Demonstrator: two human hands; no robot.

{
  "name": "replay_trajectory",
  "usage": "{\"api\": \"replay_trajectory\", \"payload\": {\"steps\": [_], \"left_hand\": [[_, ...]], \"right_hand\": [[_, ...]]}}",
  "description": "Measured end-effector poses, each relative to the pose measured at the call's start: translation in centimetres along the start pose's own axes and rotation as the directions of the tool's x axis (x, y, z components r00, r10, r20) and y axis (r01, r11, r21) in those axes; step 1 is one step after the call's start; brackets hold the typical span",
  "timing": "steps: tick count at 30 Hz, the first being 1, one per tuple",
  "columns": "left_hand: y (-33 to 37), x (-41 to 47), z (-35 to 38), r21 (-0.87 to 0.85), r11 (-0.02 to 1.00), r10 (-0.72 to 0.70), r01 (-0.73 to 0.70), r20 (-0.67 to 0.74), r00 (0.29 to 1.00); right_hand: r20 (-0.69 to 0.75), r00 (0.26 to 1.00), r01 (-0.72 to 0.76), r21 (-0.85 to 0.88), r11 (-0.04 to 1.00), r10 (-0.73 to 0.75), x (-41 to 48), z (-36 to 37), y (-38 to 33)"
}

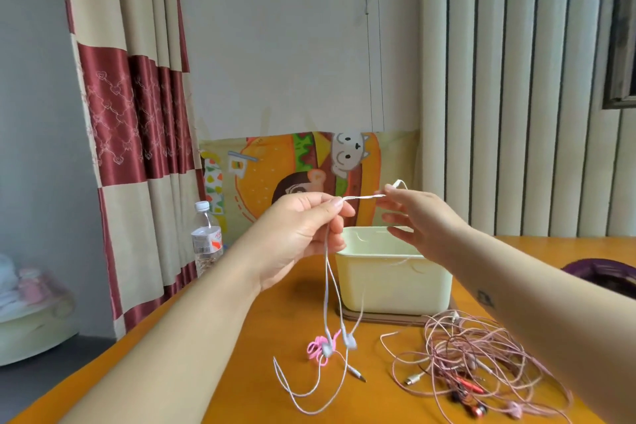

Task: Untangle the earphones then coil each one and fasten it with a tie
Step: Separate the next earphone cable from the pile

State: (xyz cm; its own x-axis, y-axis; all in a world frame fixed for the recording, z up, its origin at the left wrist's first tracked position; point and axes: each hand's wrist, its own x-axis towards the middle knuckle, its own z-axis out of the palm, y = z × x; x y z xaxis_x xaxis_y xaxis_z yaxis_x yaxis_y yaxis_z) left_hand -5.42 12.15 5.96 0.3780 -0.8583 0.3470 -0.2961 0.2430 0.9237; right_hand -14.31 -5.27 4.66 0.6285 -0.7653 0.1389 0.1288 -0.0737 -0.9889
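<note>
A water bottle (206, 237) stands far left. The left hand (303, 234) pinches the white earphone cable (329, 286) above the orange surface (256, 396). Its twisted stretch runs to the right hand (420, 220), which pinches it, other fingers (395, 217) spread. Earbuds (349, 341) dangle over pink ties (315, 349) before a pale box (392, 282). A pink tangle (481, 361) lies near right.

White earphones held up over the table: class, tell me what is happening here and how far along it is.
A person pinches the white earphones between the left hand and right hand, stretching a twisted length of cable in the air. Its earbuds hang down by the pink ties on the orange table. A tangle of pink and red earphones lies to the right, in front of a pale box. Nothing looks coiled or tied yet.
</note>
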Motion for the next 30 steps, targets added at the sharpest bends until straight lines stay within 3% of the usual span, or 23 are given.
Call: {"api": "replay_trajectory", "payload": {"steps": [3,7,10,12,14,15,16,18,20,22,25,27,30], "left_hand": [[0.7,-0.7,-0.4,-0.104,0.994,0.026,-0.021,0.041,0.999],[1.3,-0.8,-0.9,-0.182,0.983,0.046,-0.038,0.042,0.998],[0.7,-0.6,-1.0,-0.181,0.983,0.016,-0.008,0.044,0.999],[0.0,-0.3,-1.0,-0.169,0.985,-0.011,0.018,0.044,0.999],[-0.7,0.0,-1.0,-0.165,0.985,-0.037,0.043,0.039,0.999],[-1.0,0.2,-1.0,-0.16,0.986,-0.05,0.056,0.037,0.998],[-1.3,0.4,-1.0,-0.149,0.987,-0.062,0.067,0.036,0.997],[-1.9,0.8,-0.8,-0.132,0.988,-0.076,0.08,0.035,0.996],[-2.4,1.3,-0.6,-0.127,0.988,-0.087,0.091,0.038,0.995],[-2.9,1.8,-0.4,-0.14,0.985,-0.098,0.103,0.042,0.994],[-3.8,2.2,-0.6,-0.199,0.97,-0.125,0.136,0.063,0.99],[-4.6,2.2,-0.7,-0.271,0.945,-0.159,0.183,0.109,0.981],[-6.1,1.9,-0.2,-0.397,0.875,-0.191,0.276,0.24,0.952]], "right_hand": [[-0.074,0.996,-0.059,-0.15,0.987,0.049,1.0,-1.3,2.2],[0.045,0.976,-0.163,-0.491,0.856,0.212,0.8,-2.0,5.1],[0.169,0.947,-0.087,-0.685,0.723,0.273,0.5,-1.9,5.9],[0.194,0.934,-0.006,-0.832,0.555,0.301,0.4,-1.5,6.0],[0.228,0.942,0.114,-0.907,0.406,0.245,0.5,-1.1,5.7],[0.258,0.951,0.173,-0.9,0.4,0.168,0.5,-1.0,5.3],[0.277,0.959,0.216,-0.857,0.469,0.065,0.5,-0.8,4.8],[0.301,0.95,0.264,-0.622,0.737,-0.085,-0.2,-0.2,3.1],[0.45,0.89,0.235,-0.315,0.92,-0.074,-1.0,0.4,1.7],[0.593,0.804,0.191,-0.195,0.962,-0.04,-1.2,0.7,1.3],[0.673,0.738,0.125,-0.077,0.989,-0.04,-1.0,0.1,1.0],[0.669,0.74,0.095,-0.001,0.995,-0.07,-0.3,-0.7,1.3],[0.59,0.802,0.082,0.054,0.995,-0.098,0.9,-1.2,3.1]]}}
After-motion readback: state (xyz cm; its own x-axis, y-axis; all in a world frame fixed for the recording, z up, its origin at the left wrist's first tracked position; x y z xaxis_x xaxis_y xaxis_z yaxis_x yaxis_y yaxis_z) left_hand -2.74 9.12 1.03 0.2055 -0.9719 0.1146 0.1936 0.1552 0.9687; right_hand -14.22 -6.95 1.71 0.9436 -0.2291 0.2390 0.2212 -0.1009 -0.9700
